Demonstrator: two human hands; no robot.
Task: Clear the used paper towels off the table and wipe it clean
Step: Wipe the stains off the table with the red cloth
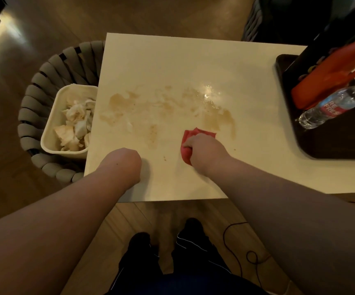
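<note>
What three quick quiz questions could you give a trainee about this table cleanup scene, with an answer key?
1. True or false: the used paper towels lie on the table.
2. Which hand grips the red cloth? A: left hand. B: right hand.
3. Fill in: brown stains mark the table, and the water bottle lies on the dark ____.
Key: 1 false, they fill the white bin beside the table. 2 B. 3 tray.
</note>
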